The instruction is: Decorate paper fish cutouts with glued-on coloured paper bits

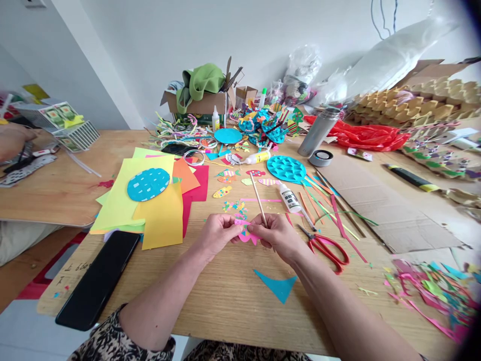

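Note:
Between my two hands is a pink paper fish [247, 233] with small coloured bits on it. My left hand [221, 233] pinches its left side. My right hand [276, 233] pinches its right side and also has a thin wooden stick [257, 198] slanting up out of the fingers. Just beyond the hands lie tiny paper scraps [235, 206] and several finished-looking paper fish [222, 191]. A white glue bottle [289, 197] lies to the right, and red-handled scissors [326, 249] rest near my right wrist. A blue paper offcut [277, 285] lies between my forearms.
Coloured paper sheets [161, 220] with a blue patterned oval [148, 184] lie left, above a black phone [99, 281]. Right are paper strips [340, 215], a cardboard sheet [383, 210] and a scrap pile [432, 291]. A steel flask [319, 131] stands behind a blue textured disc [286, 169].

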Demonstrator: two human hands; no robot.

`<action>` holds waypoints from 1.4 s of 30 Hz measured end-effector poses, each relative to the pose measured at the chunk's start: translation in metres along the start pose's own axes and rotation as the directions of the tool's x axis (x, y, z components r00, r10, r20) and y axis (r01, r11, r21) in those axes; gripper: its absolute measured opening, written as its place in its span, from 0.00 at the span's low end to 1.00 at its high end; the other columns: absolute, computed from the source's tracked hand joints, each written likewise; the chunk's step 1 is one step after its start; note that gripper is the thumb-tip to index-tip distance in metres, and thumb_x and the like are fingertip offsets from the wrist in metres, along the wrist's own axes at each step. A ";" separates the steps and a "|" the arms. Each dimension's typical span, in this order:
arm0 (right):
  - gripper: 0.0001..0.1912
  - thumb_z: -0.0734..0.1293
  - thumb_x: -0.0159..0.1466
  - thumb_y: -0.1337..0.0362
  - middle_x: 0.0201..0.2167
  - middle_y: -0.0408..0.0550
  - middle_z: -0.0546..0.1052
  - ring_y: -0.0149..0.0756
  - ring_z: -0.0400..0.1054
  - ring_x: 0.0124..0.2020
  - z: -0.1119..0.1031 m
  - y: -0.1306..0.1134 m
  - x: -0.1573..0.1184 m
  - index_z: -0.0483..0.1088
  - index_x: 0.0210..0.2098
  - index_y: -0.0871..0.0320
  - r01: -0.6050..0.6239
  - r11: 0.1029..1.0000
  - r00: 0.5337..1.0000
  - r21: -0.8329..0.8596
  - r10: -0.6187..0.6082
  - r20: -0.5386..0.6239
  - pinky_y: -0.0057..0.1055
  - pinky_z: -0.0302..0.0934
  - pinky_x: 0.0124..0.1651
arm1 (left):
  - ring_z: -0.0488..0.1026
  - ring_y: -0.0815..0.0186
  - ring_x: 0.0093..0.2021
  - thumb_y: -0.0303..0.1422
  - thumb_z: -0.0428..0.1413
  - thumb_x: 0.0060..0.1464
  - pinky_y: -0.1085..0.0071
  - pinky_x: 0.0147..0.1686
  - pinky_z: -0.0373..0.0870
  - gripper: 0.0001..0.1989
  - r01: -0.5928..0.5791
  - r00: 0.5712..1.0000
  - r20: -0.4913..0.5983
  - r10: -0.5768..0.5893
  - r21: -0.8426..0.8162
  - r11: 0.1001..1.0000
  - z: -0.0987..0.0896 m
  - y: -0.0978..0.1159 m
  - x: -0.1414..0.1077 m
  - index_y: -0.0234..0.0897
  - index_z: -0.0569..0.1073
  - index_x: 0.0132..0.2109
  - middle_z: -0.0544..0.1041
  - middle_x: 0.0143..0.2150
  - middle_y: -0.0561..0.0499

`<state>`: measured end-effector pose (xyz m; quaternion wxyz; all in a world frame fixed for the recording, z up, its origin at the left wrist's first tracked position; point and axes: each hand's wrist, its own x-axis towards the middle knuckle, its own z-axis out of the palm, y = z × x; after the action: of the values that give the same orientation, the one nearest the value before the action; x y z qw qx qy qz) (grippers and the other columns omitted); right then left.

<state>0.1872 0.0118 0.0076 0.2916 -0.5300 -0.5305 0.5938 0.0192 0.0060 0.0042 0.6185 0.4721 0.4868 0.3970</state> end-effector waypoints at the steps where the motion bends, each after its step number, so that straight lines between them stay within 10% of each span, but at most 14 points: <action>1: 0.16 0.70 0.49 0.52 0.12 0.35 0.62 0.23 0.49 0.13 0.000 -0.001 0.000 0.66 0.23 0.58 0.000 1.000 1.000 -0.003 0.000 0.001 0.25 0.41 0.17 | 0.68 0.72 0.21 0.36 0.61 0.40 0.76 0.23 0.65 0.10 -0.001 1.000 -0.003 0.001 0.001 1.000 0.000 0.000 0.000 0.33 0.73 0.24 0.73 0.20 0.53; 34: 0.21 0.72 0.51 0.46 0.15 0.38 0.63 0.23 0.50 0.15 -0.001 0.003 0.001 0.66 0.23 0.58 0.061 0.990 0.998 0.127 -0.061 -0.004 0.28 0.42 0.19 | 0.68 0.72 0.22 0.37 0.60 0.41 0.75 0.25 0.66 0.10 0.004 1.000 -0.008 -0.004 -0.004 1.000 -0.001 0.002 -0.001 0.32 0.74 0.27 0.73 0.21 0.53; 42: 0.16 0.70 0.53 0.52 0.15 0.38 0.63 0.24 0.48 0.17 -0.003 0.003 0.001 0.72 0.27 0.60 0.069 0.995 0.998 -0.066 -0.069 -0.002 0.27 0.39 0.20 | 0.68 0.71 0.23 0.35 0.60 0.41 0.75 0.26 0.65 0.08 0.017 0.998 0.054 -0.020 0.054 0.998 -0.001 -0.002 -0.001 0.33 0.75 0.27 0.74 0.23 0.52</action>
<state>0.1902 0.0125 0.0045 0.2955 -0.5219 -0.5670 0.5646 0.0183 0.0050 0.0025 0.6224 0.4946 0.4846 0.3650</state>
